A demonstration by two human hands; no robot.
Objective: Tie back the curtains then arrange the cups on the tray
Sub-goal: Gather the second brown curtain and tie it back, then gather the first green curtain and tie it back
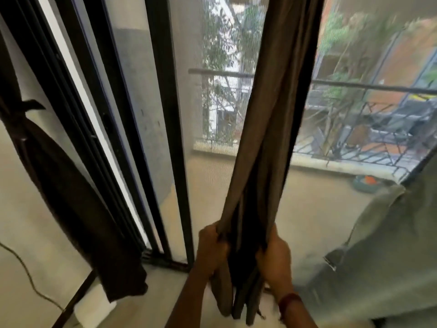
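Note:
A brown curtain (272,114) hangs down the middle of the view, gathered into a thick bunch of folds. My left hand (211,249) grips the bunch from its left side and my right hand (275,256) grips it from the right, both near the curtain's lower end. The loose hem hangs just below my hands. A second dark curtain (71,197) hangs at the left, tied back with a dark band (20,114). No cups or tray are in view.
Black sliding door frames (165,114) and a mesh screen stand behind the curtains, with a balcony railing (354,86) and trees beyond. A grey-green fabric-covered piece of furniture (383,252) sits at the right. A thin cable (26,275) trails along the wall at the lower left.

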